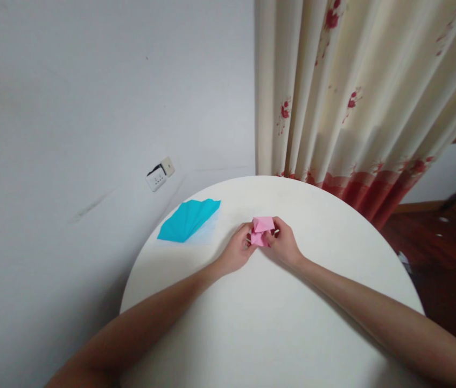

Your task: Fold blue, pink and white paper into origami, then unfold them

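Between my two hands is a small piece of folded pink paper (263, 224), held just above the far middle of the white table. My left hand (237, 249) grips its left side, with the fingers curled around the edge. On the other side, my right hand (285, 243) pinches the paper, its thumb pressed against the lower front part. The upper flap and the lower part stand apart with a fold between them. Some fingertips are hidden behind the paper. To the left of my hands lies a creased blue sheet of paper (189, 218).
The round white table (228, 334) stands close to a pale wall (110, 81) with a socket (156, 179). A cream curtain (312, 97) with red flowers hangs behind its right side. Dark red floor (421, 248) shows at the right.
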`<state>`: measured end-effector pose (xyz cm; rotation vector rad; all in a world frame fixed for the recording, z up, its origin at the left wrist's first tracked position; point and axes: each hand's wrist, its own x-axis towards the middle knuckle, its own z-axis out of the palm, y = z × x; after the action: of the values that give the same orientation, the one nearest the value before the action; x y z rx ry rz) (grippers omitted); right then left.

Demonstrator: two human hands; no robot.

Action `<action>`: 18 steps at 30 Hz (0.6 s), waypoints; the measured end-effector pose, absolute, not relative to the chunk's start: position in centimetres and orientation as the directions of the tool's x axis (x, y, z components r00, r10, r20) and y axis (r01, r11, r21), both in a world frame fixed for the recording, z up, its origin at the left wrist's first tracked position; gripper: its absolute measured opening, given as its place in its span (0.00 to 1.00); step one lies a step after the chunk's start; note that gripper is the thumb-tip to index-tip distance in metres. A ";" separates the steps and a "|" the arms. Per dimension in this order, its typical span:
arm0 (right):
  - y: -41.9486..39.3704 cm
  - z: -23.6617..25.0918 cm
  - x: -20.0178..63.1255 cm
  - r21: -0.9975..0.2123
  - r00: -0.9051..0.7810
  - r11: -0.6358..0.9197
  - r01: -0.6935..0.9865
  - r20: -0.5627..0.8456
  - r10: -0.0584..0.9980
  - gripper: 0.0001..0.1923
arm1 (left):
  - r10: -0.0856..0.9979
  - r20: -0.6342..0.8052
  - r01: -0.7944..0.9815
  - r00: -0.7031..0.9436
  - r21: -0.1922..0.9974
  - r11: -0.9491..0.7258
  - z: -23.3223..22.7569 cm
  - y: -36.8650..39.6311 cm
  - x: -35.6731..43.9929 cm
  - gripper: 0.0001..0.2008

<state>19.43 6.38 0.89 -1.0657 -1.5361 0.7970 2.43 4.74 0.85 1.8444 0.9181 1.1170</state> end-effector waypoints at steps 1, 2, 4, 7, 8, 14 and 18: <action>6.3 0.9 19.5 -0.879 -0.035 0.402 0.258 0.407 0.913 0.09 | 0.862 0.356 0.193 0.362 0.876 -0.443 1.0 4.7 2.4 0.21; 6.3 0.9 19.6 -0.857 -0.024 0.420 0.298 0.433 0.901 0.07 | 0.858 0.358 0.211 0.369 0.867 -0.452 1.2 4.6 2.4 0.20; 6.3 1.0 19.7 -0.807 -0.006 0.454 0.377 0.488 0.873 0.02 | 0.848 0.371 0.260 0.380 0.836 -0.482 1.5 4.5 2.4 0.20; 6.2 1.2 19.8 -0.755 0.005 0.505 0.419 0.558 0.830 0.02 | 0.836 0.394 0.317 0.383 0.794 -0.519 1.8 4.4 2.3 0.20; 6.2 1.2 19.8 -0.752 0.007 0.512 0.415 0.566 0.825 0.03 | 0.834 0.400 0.322 0.380 0.788 -0.525 1.7 4.4 2.3 0.20; 5.9 1.2 19.5 -0.843 -0.027 0.441 0.309 0.456 0.890 0.10 | 0.834 0.409 0.338 0.370 0.777 -0.531 1.1 4.9 2.1 0.25; 5.9 1.2 19.4 -0.868 -0.056 0.403 0.290 0.405 0.913 0.08 | 0.817 0.436 0.350 0.378 0.750 -0.562 1.5 4.7 2.1 0.24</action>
<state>19.39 5.87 1.22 -1.0937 -1.5883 0.7265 2.11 4.72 1.46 2.0912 1.0013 1.1091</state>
